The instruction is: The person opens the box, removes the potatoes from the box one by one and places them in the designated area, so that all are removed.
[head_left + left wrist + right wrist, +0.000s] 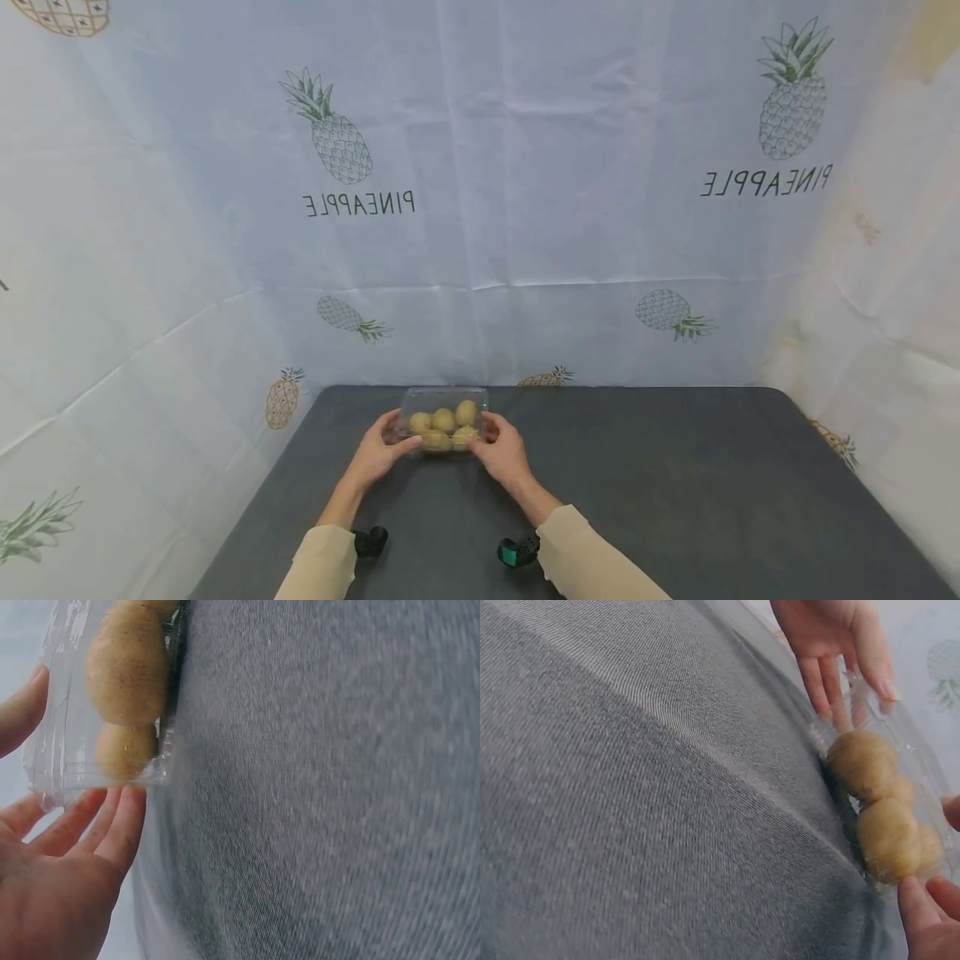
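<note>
A clear plastic box [447,395] with several yellow-brown potatoes [443,419] in it is at the far left part of the dark table. My left hand [377,454] holds its left end, thumb at the front and fingers at the side. On the opposite end, my right hand [506,454] grips it in much the same way. Through the clear wall in the left wrist view, a speckled potato [129,671] shows close to the fingers. Both hands and the box appear in the right wrist view, where the right hand [930,930] is partly cut off.
The dark grey table [660,483] stretches to the right and toward me. White cloth [480,167] printed with pineapples hangs behind it and along both sides. A black wrist strap [520,550] with a green patch is at the right wrist, and another black one [371,542] at the left.
</note>
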### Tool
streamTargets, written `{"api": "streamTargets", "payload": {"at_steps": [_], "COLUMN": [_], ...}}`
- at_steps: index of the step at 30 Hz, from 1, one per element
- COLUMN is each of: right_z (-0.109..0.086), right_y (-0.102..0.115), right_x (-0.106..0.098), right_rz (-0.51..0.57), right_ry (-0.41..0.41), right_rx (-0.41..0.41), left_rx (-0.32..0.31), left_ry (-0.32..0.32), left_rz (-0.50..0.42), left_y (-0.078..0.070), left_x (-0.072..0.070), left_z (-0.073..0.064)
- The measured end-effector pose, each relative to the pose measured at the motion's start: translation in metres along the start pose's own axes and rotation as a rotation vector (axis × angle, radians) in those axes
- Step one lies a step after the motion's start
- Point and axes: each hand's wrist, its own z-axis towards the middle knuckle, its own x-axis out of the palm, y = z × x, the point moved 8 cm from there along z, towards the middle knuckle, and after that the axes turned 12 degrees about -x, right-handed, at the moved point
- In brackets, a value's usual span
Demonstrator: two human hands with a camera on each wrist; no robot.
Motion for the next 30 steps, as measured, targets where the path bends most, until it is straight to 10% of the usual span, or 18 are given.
{"api": "streamTargets", "payload": {"at_steps": [30], "right_z": [-0.01], "right_y": [0.003], "right_x": [-0.04], "right_rz": [-0.061], "right_ry": [0.001], "right_rx": [0.029], "left_rx": [0.004], "left_ry": [0.006], "left_rz": [0.029], "left_y": [-0.018], "left_x": [0.03], "left_z": [-0.007]}}
